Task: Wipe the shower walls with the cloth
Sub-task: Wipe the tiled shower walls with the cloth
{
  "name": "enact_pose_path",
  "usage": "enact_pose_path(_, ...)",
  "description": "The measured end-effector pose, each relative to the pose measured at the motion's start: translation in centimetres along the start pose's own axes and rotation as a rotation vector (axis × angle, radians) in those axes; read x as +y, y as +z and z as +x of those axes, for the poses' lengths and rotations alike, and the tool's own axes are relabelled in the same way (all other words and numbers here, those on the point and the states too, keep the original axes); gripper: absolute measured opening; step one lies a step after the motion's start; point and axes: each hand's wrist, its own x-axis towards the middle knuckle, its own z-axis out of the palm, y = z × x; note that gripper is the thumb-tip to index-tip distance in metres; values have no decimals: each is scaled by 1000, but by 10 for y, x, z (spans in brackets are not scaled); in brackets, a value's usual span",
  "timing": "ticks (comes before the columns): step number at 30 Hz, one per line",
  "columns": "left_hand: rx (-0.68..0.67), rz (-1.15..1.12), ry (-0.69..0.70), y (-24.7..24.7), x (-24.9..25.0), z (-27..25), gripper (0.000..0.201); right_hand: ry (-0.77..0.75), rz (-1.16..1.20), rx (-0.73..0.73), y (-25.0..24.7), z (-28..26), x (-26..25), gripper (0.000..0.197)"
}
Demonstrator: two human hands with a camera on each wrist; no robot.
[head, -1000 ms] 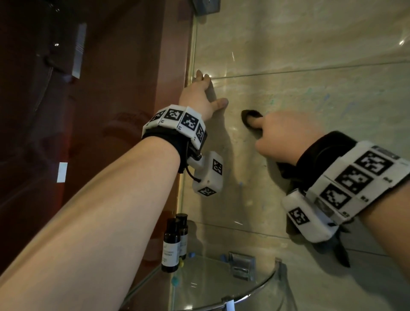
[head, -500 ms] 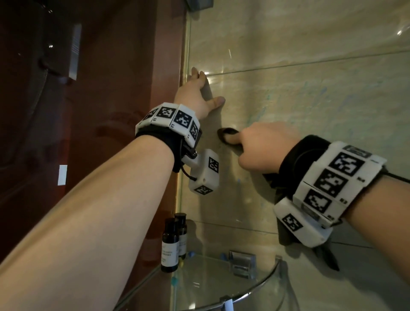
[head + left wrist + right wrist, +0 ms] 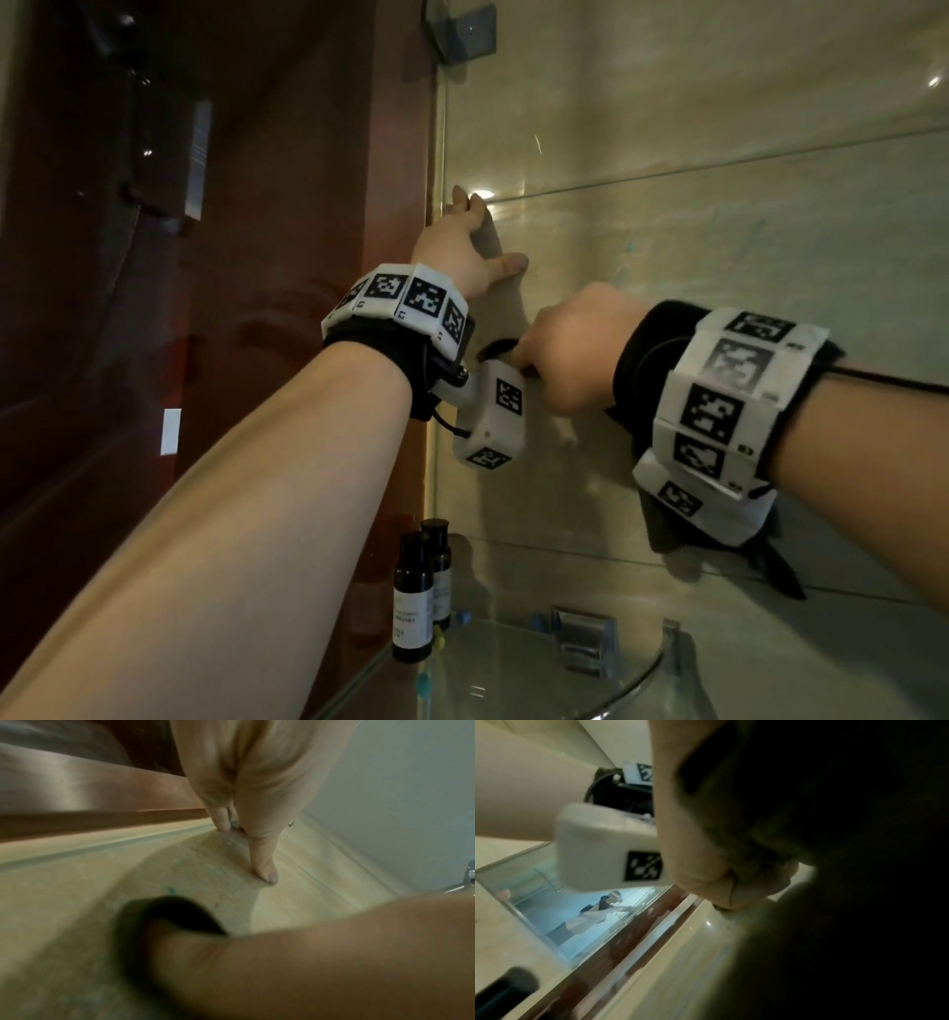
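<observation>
My right hand point(image 3: 570, 354) grips a dark cloth point(image 3: 495, 348) and presses it against the beige tiled shower wall point(image 3: 719, 257), just below my left wrist. More of the dark cloth point(image 3: 667, 529) hangs below my right wrist. In the left wrist view the cloth point(image 3: 164, 914) shows blurred under my right hand point(image 3: 308, 953). My left hand point(image 3: 462, 246) lies flat on the wall near the corner, fingers straight and thumb spread, as the left wrist view shows at the left hand point(image 3: 246, 817). The right wrist view is mostly dark behind the right hand point(image 3: 713, 841) and cloth.
A brown glass panel point(image 3: 257, 257) meets the tiled wall at the corner on the left. Below, a glass corner shelf point(image 3: 513, 678) carries two small dark bottles point(image 3: 418, 596) and has a metal bracket point(image 3: 583, 642). A metal clamp point(image 3: 462, 31) sits at the top of the corner.
My right hand has slid the cloth left and downward along the wall, up to my left wrist. My left hand stays flat on the wall.
</observation>
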Motion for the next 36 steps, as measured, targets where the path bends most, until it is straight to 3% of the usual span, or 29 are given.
enact_pose_path(3, -5, -1, 0, 0, -1, 0, 85, 45, -21, 25, -11, 5, 9, 43)
enact_pose_path(11, -29, 1, -5, -2, 0, 2, 86, -69, 15, -45, 0, 1, -5, 27)
enact_pose_path(13, -28, 1, -7, -3, 0, 2, 86, -40, 30, -54, 1, -6, -1, 31)
enact_pose_path(17, -19, -11, 2, -2, 1, -1, 86, 128, 29, 78, -10, -1, 11, 43)
enact_pose_path(19, -12, -13, 4, -1, 1, -1, 86, 90, 23, 68, -8, -1, 7, 43)
enact_pose_path(23, -4, -13, 11, 0, 1, -3, 87, -71, 48, -55, 11, -19, -17, 20)
enact_pose_path(27, -12, -27, 31, 5, -1, -7, 91, 89, 100, 9, 9, -25, 5, 47)
enact_pose_path(30, -15, -16, 52, 8, -4, -11, 92, 178, 147, 32, 10, -22, 13, 54)
enact_pose_path(36, -8, -22, 64, 15, -8, -25, 87, -49, 130, -88, 24, -36, -25, 51)
